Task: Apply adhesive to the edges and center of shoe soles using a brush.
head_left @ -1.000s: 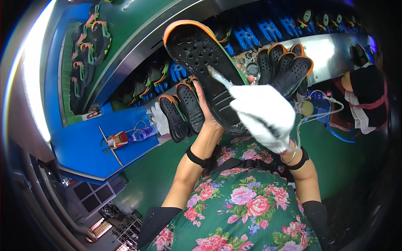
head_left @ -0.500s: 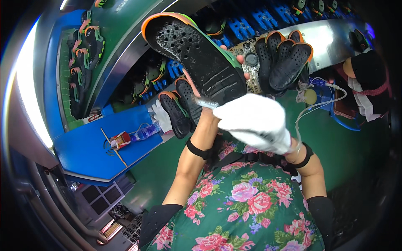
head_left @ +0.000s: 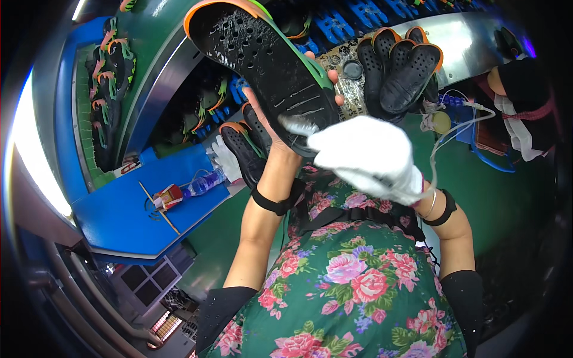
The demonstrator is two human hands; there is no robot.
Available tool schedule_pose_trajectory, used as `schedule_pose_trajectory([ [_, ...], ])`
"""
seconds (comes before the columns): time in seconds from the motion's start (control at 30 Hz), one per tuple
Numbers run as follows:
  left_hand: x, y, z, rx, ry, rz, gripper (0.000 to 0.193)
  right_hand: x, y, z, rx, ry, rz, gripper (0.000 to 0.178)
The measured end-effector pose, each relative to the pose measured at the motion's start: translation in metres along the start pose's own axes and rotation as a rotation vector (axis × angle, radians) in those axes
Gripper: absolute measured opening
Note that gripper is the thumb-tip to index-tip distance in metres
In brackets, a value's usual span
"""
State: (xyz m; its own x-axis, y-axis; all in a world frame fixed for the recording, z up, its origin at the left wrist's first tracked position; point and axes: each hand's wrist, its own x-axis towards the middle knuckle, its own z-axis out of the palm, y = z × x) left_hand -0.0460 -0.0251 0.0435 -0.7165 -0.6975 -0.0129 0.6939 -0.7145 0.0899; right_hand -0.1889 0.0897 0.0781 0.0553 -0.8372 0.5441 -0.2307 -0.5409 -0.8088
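My bare left hand (head_left: 277, 142) grips a black shoe sole (head_left: 262, 65) from beneath, its fingertips curling over the far right edge. The sole has round holes, an orange rim and a green side, and it is tilted up toward me. Wet whitish streaks lie around the holes and across the grooved part. In a white glove, my right hand (head_left: 367, 155) is closed around a brush (head_left: 299, 125); its handle is mostly hidden by the glove. The bristles rest against, or just over, the near end of the sole.
More black soles (head_left: 412, 77) lean together at the back right, beside a small round dark cap (head_left: 353, 69). Left is a blue table (head_left: 119, 221) with a bottle (head_left: 206, 183) and white gloves (head_left: 225, 158). Thin tubing (head_left: 462, 124) hangs right, near another person's arm (head_left: 498, 83).
The sole and my left hand have shifted slightly left and up in the view. The brush has moved from the sole's near left edge onto its near end.
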Motion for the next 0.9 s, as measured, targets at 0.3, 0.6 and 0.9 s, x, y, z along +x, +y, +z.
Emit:
schedule_pose_trajectory([
  [0.3,-0.007,0.023,-0.016,0.067,-0.072,-0.191,0.111,0.002,0.001,-0.001,-0.072,-0.075,-0.020,0.025],
  [0.6,-0.015,0.044,-0.017,0.351,0.144,-0.334,0.100,0.011,-0.003,-0.013,0.142,-0.202,0.060,0.025],
  [0.9,-0.011,0.063,-0.025,0.442,0.229,-0.432,0.089,0.009,-0.004,-0.004,0.178,-0.309,-0.045,0.025],
])
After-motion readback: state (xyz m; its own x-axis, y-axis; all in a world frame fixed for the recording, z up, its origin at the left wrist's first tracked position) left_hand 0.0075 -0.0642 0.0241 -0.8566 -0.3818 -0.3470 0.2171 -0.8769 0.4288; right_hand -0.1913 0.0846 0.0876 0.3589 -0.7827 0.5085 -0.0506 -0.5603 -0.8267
